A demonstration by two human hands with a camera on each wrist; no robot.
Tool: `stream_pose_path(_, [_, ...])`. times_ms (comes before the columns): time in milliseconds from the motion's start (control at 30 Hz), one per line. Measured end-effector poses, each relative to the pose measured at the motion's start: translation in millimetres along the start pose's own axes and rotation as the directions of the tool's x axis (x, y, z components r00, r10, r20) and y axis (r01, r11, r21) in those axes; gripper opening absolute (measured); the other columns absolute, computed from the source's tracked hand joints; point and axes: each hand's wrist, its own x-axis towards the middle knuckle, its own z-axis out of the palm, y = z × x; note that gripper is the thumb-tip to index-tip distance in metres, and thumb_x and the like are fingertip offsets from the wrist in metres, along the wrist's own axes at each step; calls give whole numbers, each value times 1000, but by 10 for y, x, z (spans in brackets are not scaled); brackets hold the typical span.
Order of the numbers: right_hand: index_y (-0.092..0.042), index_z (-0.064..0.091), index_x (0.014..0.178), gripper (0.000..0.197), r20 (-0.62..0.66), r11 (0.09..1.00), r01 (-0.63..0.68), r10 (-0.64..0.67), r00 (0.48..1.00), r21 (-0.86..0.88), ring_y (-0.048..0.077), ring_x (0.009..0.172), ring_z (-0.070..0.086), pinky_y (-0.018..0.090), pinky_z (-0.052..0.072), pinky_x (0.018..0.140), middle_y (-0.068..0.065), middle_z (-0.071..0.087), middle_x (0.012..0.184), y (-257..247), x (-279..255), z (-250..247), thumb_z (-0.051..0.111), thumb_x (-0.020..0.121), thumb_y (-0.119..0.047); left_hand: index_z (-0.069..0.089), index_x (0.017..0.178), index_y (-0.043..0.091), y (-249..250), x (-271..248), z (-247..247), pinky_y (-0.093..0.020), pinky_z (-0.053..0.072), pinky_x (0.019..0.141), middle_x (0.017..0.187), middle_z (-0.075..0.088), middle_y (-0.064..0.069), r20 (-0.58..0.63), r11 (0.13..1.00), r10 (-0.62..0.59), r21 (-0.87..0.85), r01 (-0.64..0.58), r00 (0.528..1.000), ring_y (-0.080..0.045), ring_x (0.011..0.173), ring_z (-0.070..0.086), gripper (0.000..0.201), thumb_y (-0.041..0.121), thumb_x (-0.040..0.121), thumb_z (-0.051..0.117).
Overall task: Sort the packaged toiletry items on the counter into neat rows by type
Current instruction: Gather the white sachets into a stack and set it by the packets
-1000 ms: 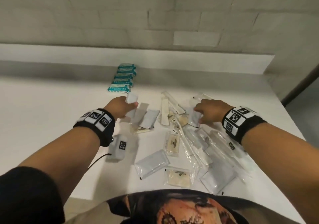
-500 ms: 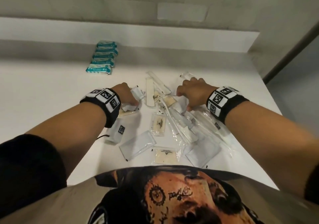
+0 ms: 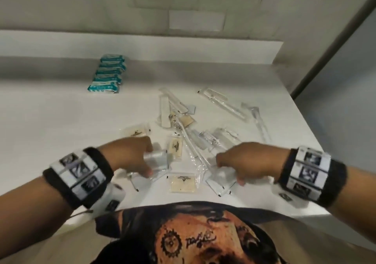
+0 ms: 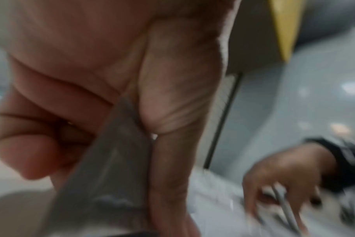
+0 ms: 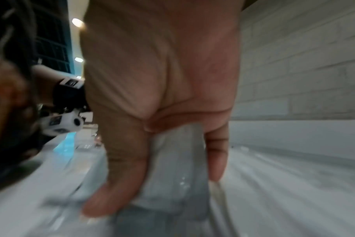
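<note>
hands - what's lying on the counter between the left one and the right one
In the head view, between the left hand and the right hand lie a cream soap packet and a clear-wrapped toothbrush.

No print can be read with certainty. The soap sachet (image 3: pixel 183 184) at the near edge of the counter (image 3: pixel 50 121) carries a small dark triangular emblem above lines of print too small to make out, and the sachet (image 3: pixel 176 147) just beyond it bears the same sort of mark. The teal packets (image 3: pixel 107 74), well beyond the near sachet and to its left, show blurred white lettering, and the shirt (image 3: pixel 183 241) below it has cursive script whose letters are unclear.
</note>
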Motion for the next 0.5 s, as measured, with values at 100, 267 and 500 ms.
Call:
stream_pose_path(100, [-31, 45, 119, 57, -140, 998, -3, -6, 990, -61, 21, 96, 57, 31, 39, 72, -4, 62, 107, 46, 26, 235, 72, 70, -21, 38, 118, 24, 59, -84, 192, -24, 36, 53, 85, 52, 13, -56, 991, -78, 103, 83, 995, -7, 69, 53, 63, 43, 70, 74])
stream_pose_path(267, [-21, 59, 110, 41, -321, 975, -1, -72, 944, -224, 24, 107, 46, 35, 32, 82, 1, 51, 116, 51, 138, 207, 73, 73, -33, 52, 105, 28, 48, -35, 239, -24, 42, 60, 89, 54, 13, -58, 982, -106, 148, 113, 993, -10, 82, 56, 46, 50, 68, 68])
stream_pose_path(500, [-21, 59, 100, 14, -541, 991, -33, 98, 835, 129, 22, 91, 59, 29, 41, 68, -2, 62, 96, 150, 183, 17, 58, 88, -29, 41, 100, 25, 162, -59, 239, -22, 44, 54, 83, 62, 6, -15, 993, -114, 0, 114, 993, -10, 66, 62, 41, 31, 73, 70])
